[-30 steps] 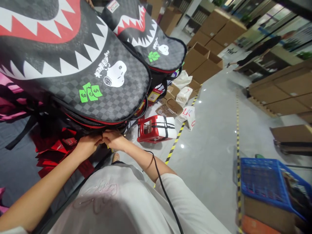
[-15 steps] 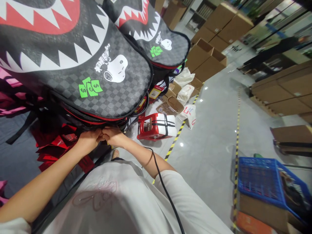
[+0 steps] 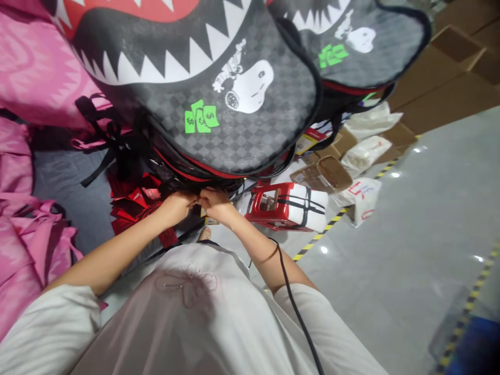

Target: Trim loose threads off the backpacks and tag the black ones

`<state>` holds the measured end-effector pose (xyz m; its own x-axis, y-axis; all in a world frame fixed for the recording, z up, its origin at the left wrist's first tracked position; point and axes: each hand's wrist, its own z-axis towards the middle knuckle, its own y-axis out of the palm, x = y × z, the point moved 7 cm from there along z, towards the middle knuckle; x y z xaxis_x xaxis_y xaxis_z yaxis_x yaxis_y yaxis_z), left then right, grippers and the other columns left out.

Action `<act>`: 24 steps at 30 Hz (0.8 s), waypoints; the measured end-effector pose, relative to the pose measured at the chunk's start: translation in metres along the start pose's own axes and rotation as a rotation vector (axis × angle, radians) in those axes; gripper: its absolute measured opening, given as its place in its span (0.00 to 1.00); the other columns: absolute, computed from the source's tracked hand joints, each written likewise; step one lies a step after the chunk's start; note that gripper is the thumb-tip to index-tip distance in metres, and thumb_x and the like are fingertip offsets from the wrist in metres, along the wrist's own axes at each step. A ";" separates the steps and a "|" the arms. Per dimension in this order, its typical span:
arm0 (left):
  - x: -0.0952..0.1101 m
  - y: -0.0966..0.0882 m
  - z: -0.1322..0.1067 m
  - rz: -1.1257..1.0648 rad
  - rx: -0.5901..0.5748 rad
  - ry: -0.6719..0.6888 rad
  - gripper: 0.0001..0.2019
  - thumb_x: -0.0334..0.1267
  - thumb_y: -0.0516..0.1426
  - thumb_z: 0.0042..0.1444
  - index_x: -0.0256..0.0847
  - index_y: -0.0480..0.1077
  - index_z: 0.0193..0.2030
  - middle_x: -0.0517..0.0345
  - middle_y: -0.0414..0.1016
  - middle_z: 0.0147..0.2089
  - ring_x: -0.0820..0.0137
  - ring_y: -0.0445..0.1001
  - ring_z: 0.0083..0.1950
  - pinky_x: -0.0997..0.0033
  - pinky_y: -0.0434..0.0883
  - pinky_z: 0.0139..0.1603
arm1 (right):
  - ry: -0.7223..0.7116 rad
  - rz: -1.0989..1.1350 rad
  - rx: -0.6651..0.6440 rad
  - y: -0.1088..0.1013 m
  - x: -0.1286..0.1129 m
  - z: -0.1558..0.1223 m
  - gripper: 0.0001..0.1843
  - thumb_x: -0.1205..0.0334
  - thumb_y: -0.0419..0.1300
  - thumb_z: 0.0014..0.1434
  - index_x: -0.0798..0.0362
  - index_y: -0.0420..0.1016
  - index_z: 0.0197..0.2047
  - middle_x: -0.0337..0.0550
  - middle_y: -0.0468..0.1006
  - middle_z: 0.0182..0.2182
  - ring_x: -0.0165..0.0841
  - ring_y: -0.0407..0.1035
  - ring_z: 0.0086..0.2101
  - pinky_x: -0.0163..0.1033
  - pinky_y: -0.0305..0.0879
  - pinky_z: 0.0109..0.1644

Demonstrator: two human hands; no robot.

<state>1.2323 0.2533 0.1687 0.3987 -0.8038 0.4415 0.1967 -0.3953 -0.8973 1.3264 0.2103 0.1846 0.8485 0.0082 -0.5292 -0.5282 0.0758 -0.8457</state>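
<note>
A black-and-grey checked backpack (image 3: 250,138) with white teeth, a cartoon dog and green banknotes printed on it fills the upper middle of the head view. Under its lower edge, my left hand (image 3: 180,205) and my right hand (image 3: 217,206) meet with fingers pinched together. Whatever sits between the fingertips is too small and shaded to make out. Just left of my hands lies a pile of red tags (image 3: 135,200). A second backpack (image 3: 351,57) of the same print stands behind to the right.
Pink bags (image 3: 35,229) lie on grey cloth (image 3: 84,182) at left. A red stool (image 3: 269,203) with a strapped white cushion stands on the floor at right, near white plastic bags (image 3: 363,195) and cardboard boxes (image 3: 437,78). A black cable (image 3: 292,297) hangs beside my right arm.
The view has swung left, so the backpacks, stool and hands appear farther right and more pink bags show. Both hands remain pinched together at the backpack's lower edge.
</note>
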 end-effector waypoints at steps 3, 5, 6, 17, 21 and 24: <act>-0.005 0.000 0.001 0.092 0.020 -0.115 0.10 0.35 0.52 0.62 0.38 0.75 0.40 0.48 0.79 0.38 0.59 0.78 0.40 0.66 0.70 0.39 | -0.001 0.017 0.012 0.002 0.001 -0.001 0.11 0.72 0.56 0.58 0.52 0.66 0.25 0.40 0.70 0.28 0.33 0.63 0.32 0.37 0.52 0.37; -0.005 -0.002 0.000 0.134 0.071 -0.186 0.11 0.40 0.53 0.62 0.37 0.74 0.44 0.46 0.79 0.37 0.59 0.78 0.39 0.66 0.69 0.36 | 0.000 0.029 0.013 0.004 0.002 -0.002 0.11 0.71 0.55 0.58 0.52 0.65 0.24 0.40 0.69 0.28 0.32 0.63 0.31 0.37 0.52 0.36; -0.004 -0.002 -0.001 0.133 0.090 -0.198 0.12 0.40 0.53 0.63 0.36 0.74 0.45 0.46 0.80 0.37 0.59 0.78 0.39 0.67 0.69 0.36 | 0.001 0.038 0.015 0.005 0.003 -0.003 0.11 0.70 0.55 0.58 0.51 0.65 0.25 0.39 0.69 0.27 0.32 0.63 0.31 0.37 0.53 0.35; -0.009 0.003 -0.018 -0.032 0.222 -0.253 0.11 0.37 0.53 0.63 0.38 0.73 0.46 0.51 0.81 0.41 0.63 0.79 0.40 0.69 0.69 0.34 | 0.009 0.119 0.080 0.013 0.010 -0.003 0.09 0.60 0.54 0.58 0.50 0.70 0.28 0.41 0.72 0.28 0.35 0.67 0.31 0.40 0.59 0.38; -0.005 0.008 -0.021 -0.030 0.178 -0.194 0.11 0.33 0.51 0.63 0.40 0.74 0.46 0.51 0.81 0.41 0.63 0.80 0.41 0.70 0.69 0.35 | 0.008 0.105 0.071 0.016 0.009 -0.004 0.11 0.56 0.54 0.60 0.50 0.71 0.28 0.42 0.73 0.28 0.36 0.67 0.32 0.40 0.60 0.39; -0.010 0.005 -0.025 -0.026 0.221 -0.252 0.11 0.35 0.52 0.63 0.38 0.73 0.46 0.49 0.80 0.42 0.62 0.80 0.40 0.69 0.70 0.34 | 0.007 0.100 0.082 0.017 0.008 -0.004 0.10 0.56 0.55 0.59 0.50 0.71 0.29 0.42 0.73 0.28 0.36 0.68 0.32 0.41 0.61 0.39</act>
<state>1.2065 0.2484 0.1596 0.5945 -0.6488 0.4750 0.3880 -0.2860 -0.8762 1.3238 0.2079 0.1659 0.7912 0.0128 -0.6115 -0.6056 0.1562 -0.7803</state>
